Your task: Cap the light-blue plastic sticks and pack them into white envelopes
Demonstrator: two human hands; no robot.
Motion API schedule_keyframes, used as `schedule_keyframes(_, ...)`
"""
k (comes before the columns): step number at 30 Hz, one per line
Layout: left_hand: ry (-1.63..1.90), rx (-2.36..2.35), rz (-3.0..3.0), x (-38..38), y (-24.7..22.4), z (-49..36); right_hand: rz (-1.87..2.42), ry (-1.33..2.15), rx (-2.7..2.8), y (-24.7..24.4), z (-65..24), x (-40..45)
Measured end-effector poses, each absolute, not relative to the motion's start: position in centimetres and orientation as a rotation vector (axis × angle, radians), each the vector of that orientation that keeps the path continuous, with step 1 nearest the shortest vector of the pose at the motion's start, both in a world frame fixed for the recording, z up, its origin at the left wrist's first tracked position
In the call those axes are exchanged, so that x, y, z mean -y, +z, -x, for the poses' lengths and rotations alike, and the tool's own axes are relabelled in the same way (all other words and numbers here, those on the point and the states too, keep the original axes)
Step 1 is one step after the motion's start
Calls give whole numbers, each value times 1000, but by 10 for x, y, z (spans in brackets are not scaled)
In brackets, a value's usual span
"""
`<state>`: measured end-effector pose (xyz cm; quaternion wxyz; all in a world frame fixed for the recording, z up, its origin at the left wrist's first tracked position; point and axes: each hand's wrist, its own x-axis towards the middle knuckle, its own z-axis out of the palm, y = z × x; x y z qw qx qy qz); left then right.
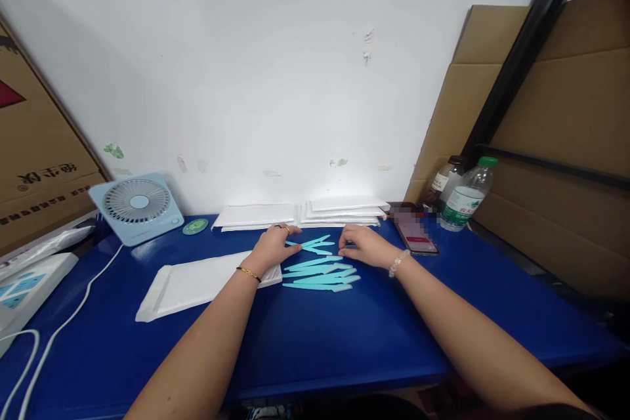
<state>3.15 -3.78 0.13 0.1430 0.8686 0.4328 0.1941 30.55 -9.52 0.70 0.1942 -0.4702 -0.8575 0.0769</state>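
Observation:
Several turquoise eyebrow razors lie fanned out on the blue table, their handles pointing left. Behind them, a few more razors cross one another between my two hands. My left hand rests at the handle ends of this rear group, thumb and fingers apart, the thumb touching or just over a handle. On the other side, my right hand has its fingers curled in beside the razors' right ends; whether anything is between its fingertips is hidden. A white padded envelope lies flat, partly under my left forearm.
Stacks of white padded envelopes lie against the wall. A blue fan and its cable stand left, near a green round disc. At right are a phone, a clear bottle and a dark bottle. Cardboard leans behind.

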Motion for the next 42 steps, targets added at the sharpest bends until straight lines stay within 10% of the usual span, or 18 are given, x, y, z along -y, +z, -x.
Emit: schedule_keyframes(42,569,-1083,-2594,55,7,-56,1332,301,2422,8,-301,102)
